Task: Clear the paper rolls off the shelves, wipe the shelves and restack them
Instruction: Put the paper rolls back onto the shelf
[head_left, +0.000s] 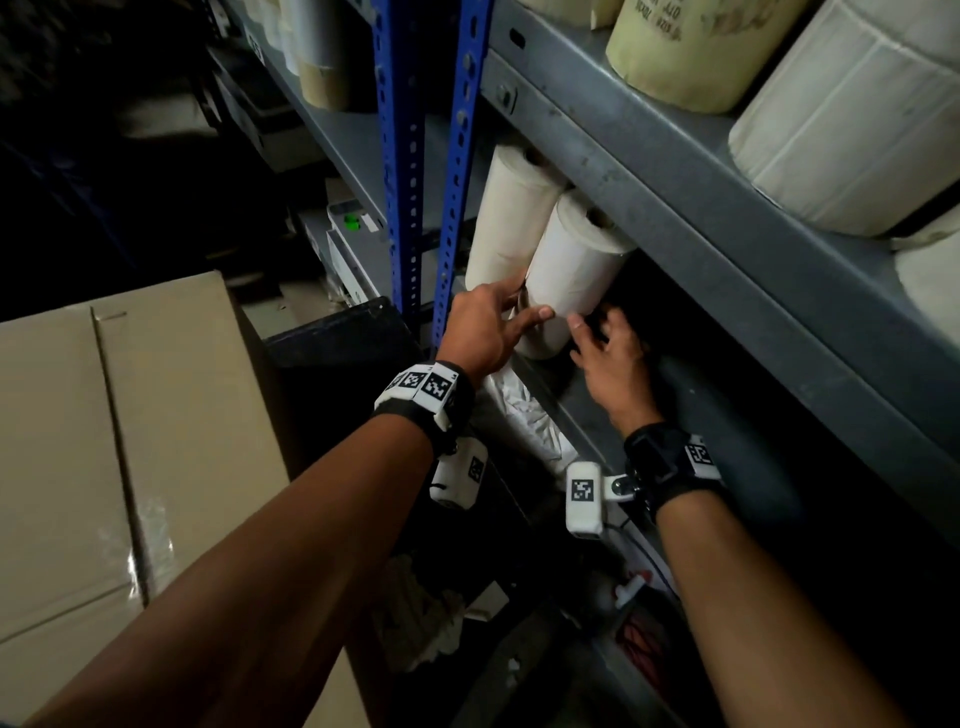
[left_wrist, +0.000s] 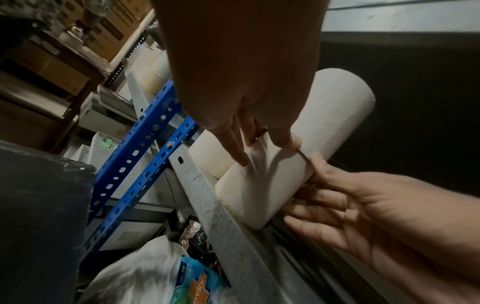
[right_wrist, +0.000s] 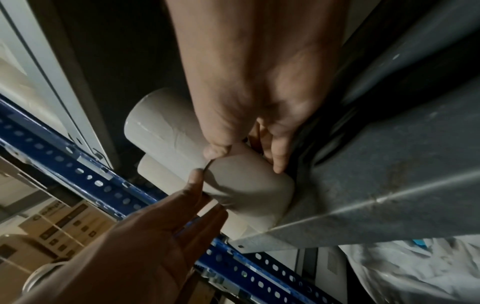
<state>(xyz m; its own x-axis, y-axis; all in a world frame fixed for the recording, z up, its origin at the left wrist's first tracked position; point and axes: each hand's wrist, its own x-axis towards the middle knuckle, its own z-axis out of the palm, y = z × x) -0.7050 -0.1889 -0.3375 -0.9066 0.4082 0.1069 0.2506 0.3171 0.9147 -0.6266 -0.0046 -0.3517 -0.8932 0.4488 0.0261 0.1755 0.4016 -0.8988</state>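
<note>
A white paper roll (head_left: 574, 260) (left_wrist: 259, 185) (right_wrist: 249, 185) leans on the grey lower shelf (head_left: 576, 421), its near end at the front lip (left_wrist: 223, 218). My left hand (head_left: 519, 314) (left_wrist: 265, 152) grips its left side, thumb on the front. On the right side, my right hand (head_left: 589, 325) (right_wrist: 246, 158) holds it with thumb above and fingers beside. A dark seam crosses the roll between my thumbs. A second white roll (head_left: 511, 218) (right_wrist: 155, 172) stands just left of it, touching.
Large cream and white rolls (head_left: 857, 114) fill the upper shelf (head_left: 675, 171) overhead. Blue perforated uprights (head_left: 400, 156) stand left of the rolls. A big cardboard box (head_left: 104, 441) sits at my left. Below the lip lie a white plastic bag (head_left: 524, 421) and a crumpled cloth (head_left: 415, 623).
</note>
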